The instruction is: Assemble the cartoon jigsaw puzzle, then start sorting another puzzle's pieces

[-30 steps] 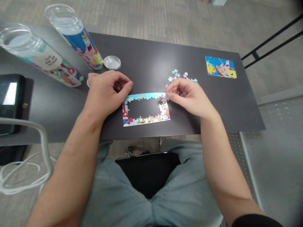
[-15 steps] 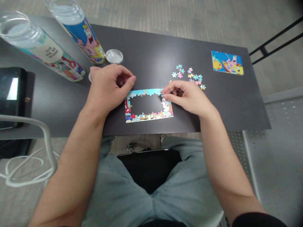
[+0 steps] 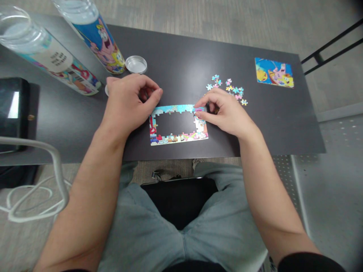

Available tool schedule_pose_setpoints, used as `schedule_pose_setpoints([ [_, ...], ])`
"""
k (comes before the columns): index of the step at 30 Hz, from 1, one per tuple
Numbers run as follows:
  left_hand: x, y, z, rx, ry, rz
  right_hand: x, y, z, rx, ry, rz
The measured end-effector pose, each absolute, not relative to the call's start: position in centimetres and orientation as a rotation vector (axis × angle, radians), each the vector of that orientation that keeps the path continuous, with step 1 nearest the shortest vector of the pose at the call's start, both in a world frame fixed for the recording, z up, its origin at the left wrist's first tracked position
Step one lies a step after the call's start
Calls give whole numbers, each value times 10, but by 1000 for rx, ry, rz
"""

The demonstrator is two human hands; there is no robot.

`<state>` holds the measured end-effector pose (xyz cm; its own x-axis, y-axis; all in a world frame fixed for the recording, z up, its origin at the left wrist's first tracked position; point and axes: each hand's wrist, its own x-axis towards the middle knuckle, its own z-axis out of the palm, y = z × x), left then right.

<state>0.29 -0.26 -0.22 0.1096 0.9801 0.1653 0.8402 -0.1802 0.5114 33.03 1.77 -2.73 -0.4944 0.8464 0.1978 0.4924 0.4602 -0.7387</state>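
Note:
A jigsaw border [image 3: 178, 139] lies joined as a rectangle on the dark table, its middle showing bare tabletop. My right hand [image 3: 224, 111] is at its upper right corner, thumb and index finger around a small pink and purple puzzle piece [image 3: 199, 109]. My other right fingers curl under the palm. Just beyond the upper left corner, my left hand [image 3: 132, 98] rests with curled fingers and the thumb close to the index fingertip; nothing shows in it. Loose puzzle pieces [image 3: 235, 90] lie scattered beyond my right hand, some hidden behind it.
Two clear jars with cartoon labels, one nearer [image 3: 65, 60] and one farther [image 3: 104, 43], stand at the left. A metal lid [image 3: 136, 64] lies beside them. A cartoon picture card [image 3: 274, 72] is at the far right. A black device [image 3: 13, 113] and white cable [image 3: 53, 155] are at left.
My right thumb and index finger have parted slightly at the border's upper right corner, showing more of the pink and purple piece. My left hand stays nearly still; the view shifts slightly.

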Motion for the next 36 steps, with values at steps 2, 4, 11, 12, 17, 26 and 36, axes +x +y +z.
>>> schedule_pose_setpoints([
  [2, 3, -2, -3, 2102, 1772, 704, 330, 18, -27, -1110, -2159, 821],
  [4, 3, -2, -3, 2102, 1758, 716, 329, 17, -27, -1117, -2153, 811],
  [11, 3, -2, -3, 2106, 1768, 715, 323, 16, -34, -1151, -2123, 693],
  [12, 3, -2, -3, 2107, 1771, 708, 322, 16, -35, -1153, -2121, 683],
  [17, 3, -2, -3, 2089, 1805, 679, 322, 17, -36, -1165, -2131, 704],
  [26, 3, -1, -4, 2099, 1796, 690, 321, 22, -35, -1175, -2130, 735],
  [36, 3, -2, -4, 2099, 1762, 724, 318, 20, -33, -1189, -2137, 712],
])
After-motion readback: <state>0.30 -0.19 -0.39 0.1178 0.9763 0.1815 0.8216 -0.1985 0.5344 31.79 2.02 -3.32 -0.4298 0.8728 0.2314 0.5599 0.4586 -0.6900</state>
